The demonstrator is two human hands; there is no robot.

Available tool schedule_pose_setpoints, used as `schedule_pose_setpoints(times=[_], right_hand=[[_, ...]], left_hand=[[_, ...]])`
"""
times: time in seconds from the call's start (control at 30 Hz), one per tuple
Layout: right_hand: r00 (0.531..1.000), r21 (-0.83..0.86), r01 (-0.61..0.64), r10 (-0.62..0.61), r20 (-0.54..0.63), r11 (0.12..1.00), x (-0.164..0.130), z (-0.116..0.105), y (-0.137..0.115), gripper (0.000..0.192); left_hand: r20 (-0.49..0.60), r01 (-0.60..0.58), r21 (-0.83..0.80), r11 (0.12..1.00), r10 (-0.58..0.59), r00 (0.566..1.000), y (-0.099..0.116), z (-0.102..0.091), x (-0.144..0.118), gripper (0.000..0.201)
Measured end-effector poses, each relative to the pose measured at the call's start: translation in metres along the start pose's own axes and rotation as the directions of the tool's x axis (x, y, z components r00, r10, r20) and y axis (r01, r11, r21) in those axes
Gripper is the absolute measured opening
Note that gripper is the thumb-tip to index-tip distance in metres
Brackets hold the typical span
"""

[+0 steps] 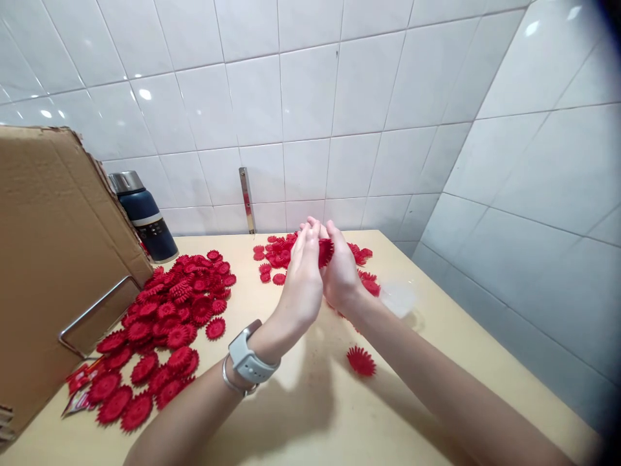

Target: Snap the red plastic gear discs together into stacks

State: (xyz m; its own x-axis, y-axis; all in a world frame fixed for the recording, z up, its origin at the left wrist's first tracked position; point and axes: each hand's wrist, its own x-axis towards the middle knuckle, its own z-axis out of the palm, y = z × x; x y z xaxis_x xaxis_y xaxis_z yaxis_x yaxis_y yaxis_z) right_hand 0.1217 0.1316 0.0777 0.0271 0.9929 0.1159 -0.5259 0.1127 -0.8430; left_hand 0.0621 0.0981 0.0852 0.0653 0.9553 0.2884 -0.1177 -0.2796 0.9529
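Above the middle of the table, my left hand point(305, 281) and my right hand point(341, 272) are brought together, palms facing. Between them is a red piece with a toothed edge point(326, 252), partly hidden by the fingers. A watch with a pale strap point(250, 356) and a thin bracelet are on my left wrist. One spiky red disc point(361, 361) lies on the table below my right forearm. Behind my hands lies a scatter of red toothed discs point(279, 254), partly covered from view.
A large heap of red toothed discs point(169, 317) covers the table's left side. Beside it stand a cardboard box point(53, 259) and a dark blue bottle point(149, 220). Clear plastic point(398, 298) lies at right. A metal strip point(246, 200) stands against the tiled wall point(310, 97).
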Motion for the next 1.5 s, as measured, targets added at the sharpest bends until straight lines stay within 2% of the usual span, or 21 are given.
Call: schedule_pose_setpoints(times=[0.1,0.2,0.3,0.43,0.57,0.67,0.8,0.9,0.97,1.03,1.17,1.33,1.5], right_hand=[[1.0,0.03,0.015,-0.015,0.007,0.999,-0.003,0.001,-0.002,0.044],[1.0,0.034,0.016,-0.017,0.016,0.999,-0.006,0.0,-0.005,0.043],[0.999,0.029,0.027,-0.028,0.039,0.999,-0.008,-0.002,-0.006,0.045],[0.995,0.019,0.075,-0.076,0.068,0.997,-0.007,-0.002,0.001,0.043],[0.987,-0.011,0.111,-0.109,0.118,0.994,-0.008,-0.001,0.008,0.039],[0.979,-0.029,0.129,-0.122,0.163,0.991,-0.01,-0.002,0.01,0.042],[0.962,-0.073,0.163,-0.142,0.232,0.984,-0.018,-0.001,0.01,0.047],[0.941,-0.135,0.203,-0.155,0.301,0.97,-0.026,0.004,0.013,0.051],[0.946,-0.174,0.217,-0.163,0.281,0.961,-0.028,0.007,0.016,0.055],[0.963,-0.203,0.21,-0.167,0.21,0.956,-0.026,0.007,0.017,0.058],[0.982,-0.2,0.177,-0.159,0.103,0.964,-0.013,-0.002,0.015,0.059],[0.984,-0.16,0.17,-0.157,0.089,0.972,-0.002,-0.008,0.013,0.055],[0.984,-0.141,0.167,-0.155,0.093,0.976,-0.004,-0.006,0.012,0.052]], left_hand=[[-0.02,-0.007,0.048,0.999,0.008,1.0,-0.002,-0.002,0.003,0.042],[0.003,0.03,-0.062,0.998,-0.029,1.0,-0.007,-0.004,0.008,0.043],[-0.016,0.079,-0.221,0.972,-0.084,0.996,-0.011,-0.005,0.011,0.056],[-0.051,0.078,-0.315,0.946,-0.099,0.994,-0.005,-0.003,0.006,0.066],[-0.1,0.032,-0.348,0.937,-0.071,0.992,0.003,0.002,-0.002,0.056],[-0.126,-0.015,-0.302,0.953,-0.024,0.992,0.001,0.001,-0.001,0.047],[-0.169,-0.07,-0.108,0.992,0.051,0.984,-0.015,-0.01,0.012,0.053],[-0.158,-0.089,-0.09,0.992,0.074,0.985,-0.026,-0.016,0.021,0.05],[-0.125,-0.098,-0.102,0.99,0.085,0.989,-0.029,-0.017,0.023,0.046],[-0.087,-0.097,-0.117,0.988,0.087,0.992,-0.028,-0.014,0.022,0.046],[-0.029,-0.039,-0.211,0.977,0.034,0.999,-0.021,-0.006,0.016,0.051],[0.019,0.006,-0.313,0.95,0.0,1.0,-0.019,0.001,0.009,0.05],[0.044,-0.02,-0.275,0.961,0.033,0.998,-0.02,0.006,0.001,0.049]])
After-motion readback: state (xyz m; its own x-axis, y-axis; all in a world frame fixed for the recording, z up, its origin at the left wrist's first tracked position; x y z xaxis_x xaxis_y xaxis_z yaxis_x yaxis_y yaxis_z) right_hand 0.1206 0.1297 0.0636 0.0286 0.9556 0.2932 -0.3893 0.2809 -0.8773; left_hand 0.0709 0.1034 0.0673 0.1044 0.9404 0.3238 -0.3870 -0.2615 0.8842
